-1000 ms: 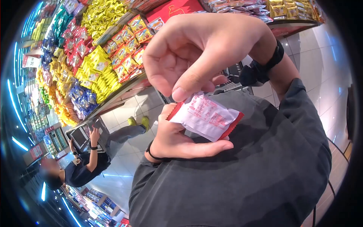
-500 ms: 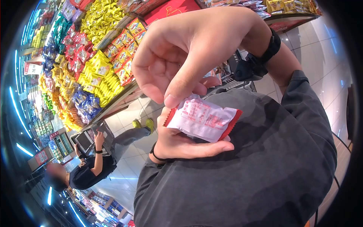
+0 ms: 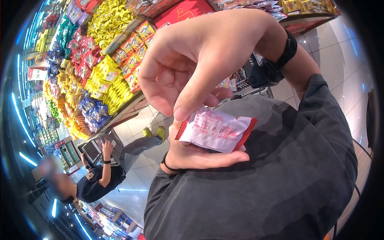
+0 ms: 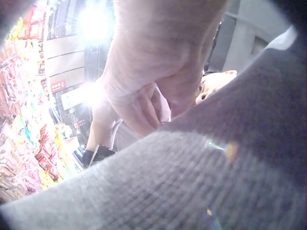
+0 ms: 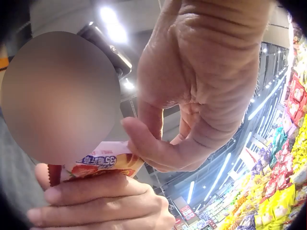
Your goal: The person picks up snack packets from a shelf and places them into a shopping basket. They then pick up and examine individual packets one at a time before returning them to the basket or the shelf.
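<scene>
A small sealed snack packet [image 3: 218, 130], white with printed red text and serrated red ends, sits between my hands in front of my grey shirt. My left hand [image 3: 200, 159] holds it from below, its thumb stretched along the lower edge. The right wrist view shows the curled fingers of that hand against the packet [image 5: 98, 165], whose other face bears a food picture. My right hand [image 3: 204, 60] comes from above, thumb and index finger pinching the red end at the left. In the left wrist view, my shirt and the left hand [image 4: 148, 57] cover most of the packet.
Sloping display bins of bagged sweets, among them yellow bags [image 3: 106, 86] and blue bags [image 3: 93, 110], stand beyond my hands. Another person [image 3: 96, 180] in dark clothes stands to the left with a device [image 3: 102, 148]. A price sign [image 3: 38, 74] rises over the bins.
My right thumb has come slightly down and left along the packet's red end. The packet has tilted a little and stays in both hands. The background has shifted slightly.
</scene>
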{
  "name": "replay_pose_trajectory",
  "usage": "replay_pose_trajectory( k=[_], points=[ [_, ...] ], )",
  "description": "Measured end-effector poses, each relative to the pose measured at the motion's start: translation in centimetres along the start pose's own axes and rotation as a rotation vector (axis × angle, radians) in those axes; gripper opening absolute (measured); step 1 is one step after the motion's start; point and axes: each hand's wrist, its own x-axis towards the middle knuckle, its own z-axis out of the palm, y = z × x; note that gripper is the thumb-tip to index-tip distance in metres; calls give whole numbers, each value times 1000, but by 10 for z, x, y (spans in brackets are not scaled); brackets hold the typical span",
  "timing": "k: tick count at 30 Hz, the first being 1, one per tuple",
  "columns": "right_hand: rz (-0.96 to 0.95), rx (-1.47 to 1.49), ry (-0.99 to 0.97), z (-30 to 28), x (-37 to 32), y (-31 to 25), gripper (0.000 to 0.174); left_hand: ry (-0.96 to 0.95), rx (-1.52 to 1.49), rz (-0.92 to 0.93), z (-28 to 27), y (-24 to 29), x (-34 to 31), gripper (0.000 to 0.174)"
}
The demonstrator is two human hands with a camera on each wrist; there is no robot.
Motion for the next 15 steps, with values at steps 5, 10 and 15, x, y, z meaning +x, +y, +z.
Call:
replay_pose_trajectory(
  k=[5, 10, 15],
  points=[
    [-15, -2, -2, 0, 1, -1, 18, 1, -34, -46, 0, -1, 6, 85],
    [-46, -71, 19, -3, 1, -5, 18, 2, -62, -89, -4, 5, 1, 90],
    [-166, -281, 153, -20, 4, 15, 14, 91, -417, -13, 0, 12, 16, 73]
  ],
)
